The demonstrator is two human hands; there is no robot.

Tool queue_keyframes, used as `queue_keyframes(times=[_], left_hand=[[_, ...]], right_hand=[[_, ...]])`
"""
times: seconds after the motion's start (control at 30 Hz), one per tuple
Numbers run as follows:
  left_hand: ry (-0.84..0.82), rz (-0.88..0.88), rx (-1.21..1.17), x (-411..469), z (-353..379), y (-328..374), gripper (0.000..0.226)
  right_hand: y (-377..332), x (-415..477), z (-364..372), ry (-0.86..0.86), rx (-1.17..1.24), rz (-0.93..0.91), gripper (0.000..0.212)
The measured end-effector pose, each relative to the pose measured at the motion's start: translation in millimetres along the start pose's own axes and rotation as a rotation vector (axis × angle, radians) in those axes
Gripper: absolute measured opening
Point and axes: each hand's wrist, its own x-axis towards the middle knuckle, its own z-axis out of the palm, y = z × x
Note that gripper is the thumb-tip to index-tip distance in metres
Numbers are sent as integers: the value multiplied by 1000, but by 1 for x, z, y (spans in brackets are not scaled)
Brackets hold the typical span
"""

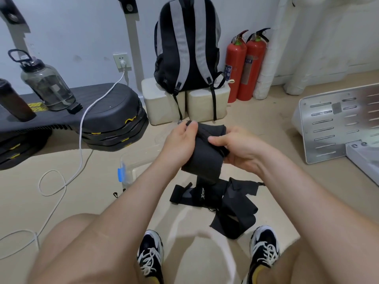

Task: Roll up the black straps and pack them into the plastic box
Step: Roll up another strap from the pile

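Now the left hand [180, 140] pinches the top of a black strap [206, 154] and the right hand [243, 149] grips its side; other straps [227, 201] lie on the floor [285, 128] beneath.

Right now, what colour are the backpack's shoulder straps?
Grey shoulder straps against the black backpack; head view.

left hand [181, 140]: fingers curled, pinching top-left edge of black strap [205, 157]. right hand [242, 149]: grips strap's right side, thumb laid across its front.
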Motion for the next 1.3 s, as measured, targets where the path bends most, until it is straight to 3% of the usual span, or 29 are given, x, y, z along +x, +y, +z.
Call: queue_keyframes(times=[0.1, 0.2, 0.27, 0.5, 0.67, 0.73, 0.83, 0.93, 1.03, 1.13, 1.23, 1.3], left_hand=[[70, -266, -200, 8, -4, 4, 30], [108, -313, -170, 12, -4, 3, 24], [85, -271, -97, 13, -1, -2, 25], [-39, 31, 218, 11, -2, -15, 44], [-23, 72, 567, 4, 0, -17, 41], [-61, 59, 403, 4, -1, -17, 38], [-253, -59, -105, 2, -6, -13, 23], [-461, -122, -120, -6, -7, -15, 19], [-589, -173, -39, -15, -6, -24, 26], [-554, -174, -163, -22, -10, -26, 34], [-399, -159, -385, -26, -20, -23, 49], [-399, -93, -470, -30, -29, -21, 56]], right_hand=[[-2, 1, 2, -9, -42, -12, 27], [-4, 1, 6, 23, -110, -13, 22], [-5, 2, 8, 56, -112, -8, 12], [-5, 1, 6, 57, -47, -27, 13], [-1, 3, 8, 68, -157, -14, 16], [-3, 6, 8, 96, -182, -21, 16], [-11, 11, 2, 126, -14, -69, 18], [-22, 12, -5, 153, 148, -98, 21], [-26, 21, -15, 238, -14, -105, 21], [-23, 30, -26, 392, -369, -108, 24], [-21, 32, -32, 498, -411, -73, 17], [-20, 35, -35, 537, -405, -47, 29]])
